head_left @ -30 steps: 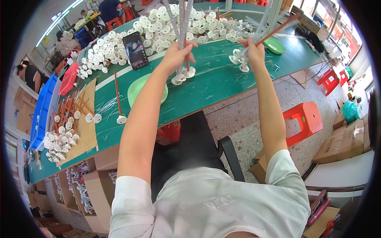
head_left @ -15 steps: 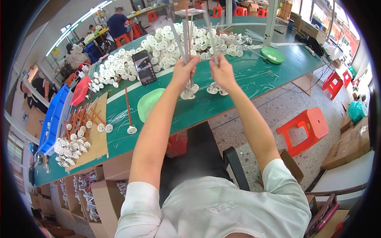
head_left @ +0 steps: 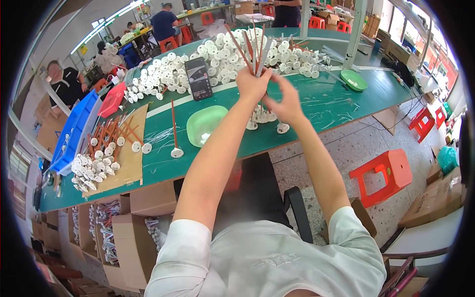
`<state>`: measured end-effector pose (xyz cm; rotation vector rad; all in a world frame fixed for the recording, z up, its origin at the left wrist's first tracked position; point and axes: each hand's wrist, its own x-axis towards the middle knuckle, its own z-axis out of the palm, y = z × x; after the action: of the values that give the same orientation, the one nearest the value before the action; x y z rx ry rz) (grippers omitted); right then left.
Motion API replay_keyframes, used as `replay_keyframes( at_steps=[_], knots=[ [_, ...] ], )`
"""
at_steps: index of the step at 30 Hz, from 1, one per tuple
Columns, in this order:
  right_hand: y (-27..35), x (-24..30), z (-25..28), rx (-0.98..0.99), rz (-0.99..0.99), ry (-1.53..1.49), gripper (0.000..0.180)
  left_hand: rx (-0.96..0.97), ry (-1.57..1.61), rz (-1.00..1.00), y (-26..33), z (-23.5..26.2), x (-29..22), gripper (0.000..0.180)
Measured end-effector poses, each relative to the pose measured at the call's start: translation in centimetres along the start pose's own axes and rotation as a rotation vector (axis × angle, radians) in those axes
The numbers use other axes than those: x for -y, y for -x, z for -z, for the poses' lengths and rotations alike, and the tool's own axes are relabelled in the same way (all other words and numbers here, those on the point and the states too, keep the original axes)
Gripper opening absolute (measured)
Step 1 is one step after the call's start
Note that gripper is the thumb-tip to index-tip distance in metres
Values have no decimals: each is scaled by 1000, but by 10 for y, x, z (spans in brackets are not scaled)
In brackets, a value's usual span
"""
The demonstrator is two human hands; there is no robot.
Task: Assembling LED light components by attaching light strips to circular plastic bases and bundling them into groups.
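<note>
My left hand point(head_left: 252, 85) is closed around a bundle of thin rods point(head_left: 257, 52), some reddish-brown and some grey. The rods stand nearly upright, with white round discs point(head_left: 263, 117) at their lower ends, just above or on the green table. My right hand point(head_left: 287, 103) is close against the right side of the bundle, thumb and fingers apart. Whether its thumb touches a rod is hard to see. Below it, one white disc point(head_left: 282, 128) sits apart from the cluster. To the left of my left forearm lies a light green bowl point(head_left: 195, 123) with small white bits inside.
Behind my hands spreads a large heap of white disc pieces point(head_left: 168, 74), a phone point(head_left: 199, 79) propped against it. Brown rods with discs lie on cardboard point(head_left: 131, 166) at left, beside a blue tray point(head_left: 74, 131). Another green bowl point(head_left: 354, 80) stands right. Red stool point(head_left: 381, 175) on the floor.
My hands, each gripping rods before, have come together. The right hand's rods now appear gathered into the left hand's bundle, and the right fingers have spread. The view has shifted slightly.
</note>
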<state>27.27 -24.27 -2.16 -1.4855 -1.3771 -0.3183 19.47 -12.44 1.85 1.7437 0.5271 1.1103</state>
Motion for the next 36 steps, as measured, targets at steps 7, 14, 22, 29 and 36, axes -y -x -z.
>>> replay_keyframes(
  at_steps=[7,14,22,29,36],
  knots=[
    [-121,35,17,49,-160,-144,97,3,227,-148,-34,-2,-28,31],
    [-175,93,28,-65,-1,11,43,-18,-157,-200,-50,17,-53,30],
    [-170,116,44,18,380,593,35,61,200,-227,-51,2,-71,23],
    [-163,135,61,244,274,504,44,-257,-269,-617,-65,-1,-48,35],
    [-151,124,69,-46,488,218,40,81,83,-402,-37,2,-74,21]
  ],
)
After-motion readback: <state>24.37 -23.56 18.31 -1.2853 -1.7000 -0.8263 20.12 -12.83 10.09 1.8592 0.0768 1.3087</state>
